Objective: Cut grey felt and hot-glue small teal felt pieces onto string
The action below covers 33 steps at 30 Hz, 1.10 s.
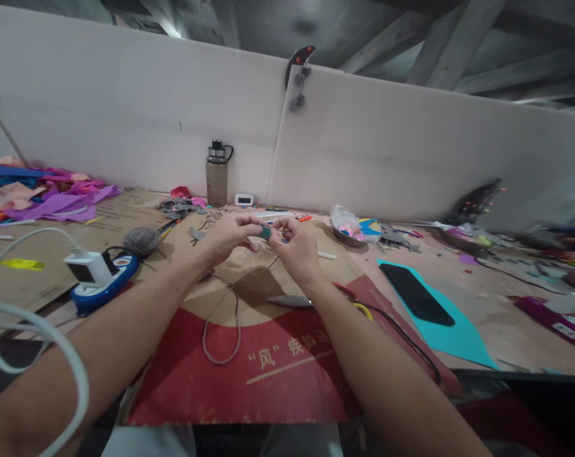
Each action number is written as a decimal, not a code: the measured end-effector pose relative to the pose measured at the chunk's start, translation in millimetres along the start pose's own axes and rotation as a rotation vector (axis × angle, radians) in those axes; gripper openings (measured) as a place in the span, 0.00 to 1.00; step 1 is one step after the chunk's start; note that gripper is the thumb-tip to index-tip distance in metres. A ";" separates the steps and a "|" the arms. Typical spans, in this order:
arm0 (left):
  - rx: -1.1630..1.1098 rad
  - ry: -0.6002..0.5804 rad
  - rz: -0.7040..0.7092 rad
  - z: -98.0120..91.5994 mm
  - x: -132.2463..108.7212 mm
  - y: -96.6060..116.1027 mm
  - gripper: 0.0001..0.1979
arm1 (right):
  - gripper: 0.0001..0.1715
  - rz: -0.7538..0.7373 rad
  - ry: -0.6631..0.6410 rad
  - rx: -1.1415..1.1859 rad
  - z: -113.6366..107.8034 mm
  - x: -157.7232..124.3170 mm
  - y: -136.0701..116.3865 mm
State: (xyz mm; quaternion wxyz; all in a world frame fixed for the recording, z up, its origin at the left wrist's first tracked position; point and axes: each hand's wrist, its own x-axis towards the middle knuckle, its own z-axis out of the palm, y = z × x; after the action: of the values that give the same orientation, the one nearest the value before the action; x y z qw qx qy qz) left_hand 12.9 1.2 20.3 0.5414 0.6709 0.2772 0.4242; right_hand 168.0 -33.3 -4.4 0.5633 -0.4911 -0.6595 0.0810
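My left hand (230, 236) and my right hand (294, 246) meet over the middle of the table, fingertips pinched together. Between them sits a small dark green piece (265, 232), held by both hands. A grey cord (223, 330) hangs from under my hands and loops down over the red and tan cardboard (268, 374). Scissors with red and yellow handles (316, 301) lie just below my right wrist.
A water bottle (218, 172) stands at the back wall. A blue power strip with a white charger (99, 276) lies left, beside a grey yarn ball (141, 241). Purple paper scraps (54, 200) pile far left. A black phone (416, 294) rests on teal paper at right.
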 end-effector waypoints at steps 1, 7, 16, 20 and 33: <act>-0.018 0.003 -0.010 1.7 0.3 -2.4 0.09 | 0.08 0.006 0.000 0.008 0.2 -0.1 -0.6; -0.152 0.042 -0.017 8.2 2.1 -10.1 0.09 | 0.08 0.028 -0.002 0.032 0.2 -1.5 -3.6; -0.214 0.110 -0.023 11.9 2.3 -7.6 0.09 | 0.09 0.023 0.009 0.013 3.2 -1.4 -0.1; -0.182 0.084 -0.033 11.1 2.3 -8.4 0.08 | 0.09 0.018 0.012 0.016 3.3 -1.9 -0.2; -0.169 0.022 -0.067 9.1 2.3 -9.2 0.09 | 0.10 0.058 0.009 0.068 4.7 -2.2 0.2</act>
State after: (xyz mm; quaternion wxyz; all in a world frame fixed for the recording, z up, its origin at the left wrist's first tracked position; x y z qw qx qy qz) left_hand 22.8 1.0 11.6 0.6067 0.6085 0.2687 0.4352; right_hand 164.1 -32.7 -7.6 0.5802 -0.4907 -0.6394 0.1175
